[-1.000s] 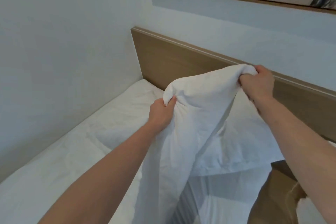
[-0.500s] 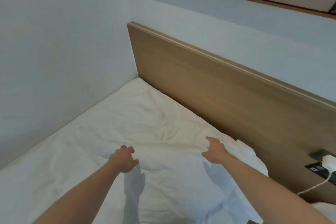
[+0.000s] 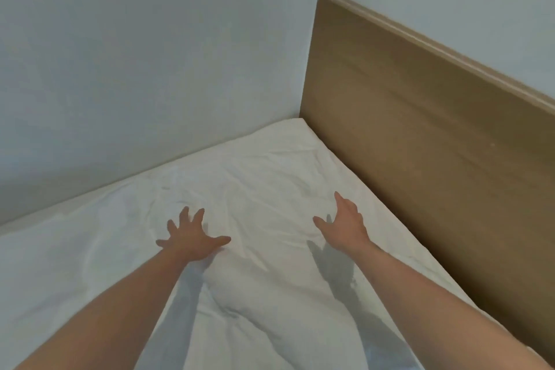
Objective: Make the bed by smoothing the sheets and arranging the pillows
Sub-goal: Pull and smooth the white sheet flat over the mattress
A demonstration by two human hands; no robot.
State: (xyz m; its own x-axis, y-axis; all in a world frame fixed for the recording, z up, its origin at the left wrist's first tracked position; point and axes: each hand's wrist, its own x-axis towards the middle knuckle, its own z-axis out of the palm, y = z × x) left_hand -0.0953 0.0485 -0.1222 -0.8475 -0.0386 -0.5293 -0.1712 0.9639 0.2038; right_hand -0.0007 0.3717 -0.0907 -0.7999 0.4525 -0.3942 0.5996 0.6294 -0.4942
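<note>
Pillow (image 3: 288, 303) lay nearest, below both wrists. Left hand (image 3: 192, 237) rested palm-down with fingers spread wide, holding nothing; right hand (image 3: 345, 225) was likewise extended and empty. Rumpled white sheet (image 3: 255, 171) stretched beyond the fingertips to the wooden headboard (image 3: 420, 129).

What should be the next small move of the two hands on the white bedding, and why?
Probably sweep both open hands outward: the left hand and right hand lie spread over the white bedding, which shows creases between them and toward the headboard.
</note>
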